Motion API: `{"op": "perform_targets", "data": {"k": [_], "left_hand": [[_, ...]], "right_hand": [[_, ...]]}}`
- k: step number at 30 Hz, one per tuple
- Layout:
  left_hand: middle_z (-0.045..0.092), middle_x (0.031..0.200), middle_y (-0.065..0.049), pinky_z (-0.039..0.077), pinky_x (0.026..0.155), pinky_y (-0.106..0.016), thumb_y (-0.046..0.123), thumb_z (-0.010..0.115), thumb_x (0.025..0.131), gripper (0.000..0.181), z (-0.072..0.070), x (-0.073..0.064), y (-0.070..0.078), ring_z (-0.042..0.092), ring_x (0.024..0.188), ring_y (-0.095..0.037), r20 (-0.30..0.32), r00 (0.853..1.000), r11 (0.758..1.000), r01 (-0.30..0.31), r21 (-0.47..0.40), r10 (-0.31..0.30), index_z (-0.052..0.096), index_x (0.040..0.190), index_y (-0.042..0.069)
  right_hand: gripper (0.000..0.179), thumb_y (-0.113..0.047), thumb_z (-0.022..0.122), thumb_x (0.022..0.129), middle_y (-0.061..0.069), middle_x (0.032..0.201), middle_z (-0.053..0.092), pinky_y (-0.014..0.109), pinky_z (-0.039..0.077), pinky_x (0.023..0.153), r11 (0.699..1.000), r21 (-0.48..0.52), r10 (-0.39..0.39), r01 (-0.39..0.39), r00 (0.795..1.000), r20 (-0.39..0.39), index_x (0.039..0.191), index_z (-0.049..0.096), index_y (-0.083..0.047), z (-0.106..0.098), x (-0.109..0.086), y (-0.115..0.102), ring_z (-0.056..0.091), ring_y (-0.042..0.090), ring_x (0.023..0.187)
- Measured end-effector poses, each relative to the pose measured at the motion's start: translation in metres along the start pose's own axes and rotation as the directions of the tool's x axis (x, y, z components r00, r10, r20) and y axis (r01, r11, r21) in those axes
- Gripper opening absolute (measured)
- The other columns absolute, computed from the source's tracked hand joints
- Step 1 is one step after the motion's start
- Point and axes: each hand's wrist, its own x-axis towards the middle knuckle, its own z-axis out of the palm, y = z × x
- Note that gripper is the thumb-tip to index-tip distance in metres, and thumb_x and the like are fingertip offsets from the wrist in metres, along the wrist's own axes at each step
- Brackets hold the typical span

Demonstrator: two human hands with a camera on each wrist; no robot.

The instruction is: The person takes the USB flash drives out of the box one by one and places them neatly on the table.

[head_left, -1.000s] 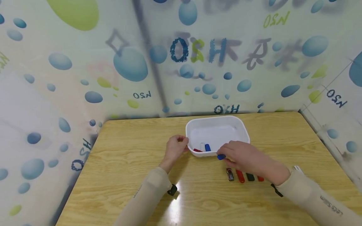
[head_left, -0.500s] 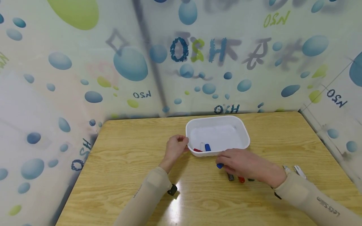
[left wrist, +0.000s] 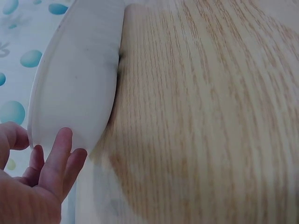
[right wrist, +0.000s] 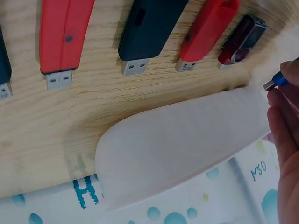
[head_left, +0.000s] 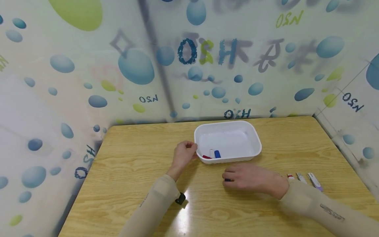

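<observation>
My left hand [head_left: 184,155] pinches the left rim of a white plastic basin [head_left: 229,127]; in the left wrist view, the thumb and fingers of the left hand [left wrist: 42,182] meet at its edge. Three USB flash drives lie inside near the front wall: a red one [head_left: 206,157], a white one [head_left: 212,153] and a blue one [head_left: 217,154]. Over the table in front of the basin, my right hand [head_left: 247,177] holds a blue USB flash drive [right wrist: 276,82] between thumb and fingers, its metal plug showing in the right wrist view.
Right of the basin, a row of drives lies on the wooden table [head_left: 139,158]: red [right wrist: 65,37], dark [right wrist: 152,28], red [right wrist: 208,30] and dark red [right wrist: 242,41]. The head view shows a white-and-purple drive [head_left: 315,182] farther right. Patterned cloth surrounds the table.
My right hand has moved from the basin's front rim back toward me and slightly left, carrying the blue flash drive; it now covers part of the row. My left hand stays put.
</observation>
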Motion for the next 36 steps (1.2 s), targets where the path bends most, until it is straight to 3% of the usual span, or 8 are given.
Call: {"op": "perform_targets", "data": {"k": [12,20,36], "left_hand": [[0.066,0.111,-0.018,0.066,0.079,-0.037,0.016,0.064,0.102,0.025,-0.001,0.001,-0.001,0.073,0.084,-0.025,-0.001,1.0,1.0,-0.009,-0.014,0.009,0.066,0.114,-0.006],[0.067,0.109,-0.019,0.066,0.077,-0.037,0.015,0.063,0.101,0.025,0.0,0.002,-0.001,0.073,0.082,-0.024,-0.005,1.0,1.0,-0.025,-0.012,0.025,0.068,0.112,-0.007],[0.067,0.11,-0.018,0.066,0.077,-0.036,0.016,0.064,0.102,0.025,0.001,0.0,0.001,0.072,0.085,-0.024,-0.012,1.0,1.0,-0.013,-0.005,0.013,0.067,0.112,-0.006]], "right_hand": [[0.007,-0.018,0.07,0.098,-0.007,0.103,0.062,0.022,0.056,0.079,0.999,0.045,-0.03,0.025,0.994,0.108,0.102,0.069,-0.023,0.005,0.011,0.001,0.06,0.009,0.091],[0.006,-0.018,0.069,0.095,-0.008,0.096,0.059,0.021,0.054,0.073,0.998,0.039,-0.05,0.046,0.994,0.099,0.095,0.068,-0.024,0.01,0.017,0.0,0.058,0.008,0.085],[0.004,-0.018,0.07,0.096,-0.008,0.101,0.062,0.021,0.055,0.077,0.998,0.019,-0.059,0.058,0.995,0.082,0.097,0.069,-0.022,0.01,0.017,-0.004,0.06,0.009,0.091]]}}
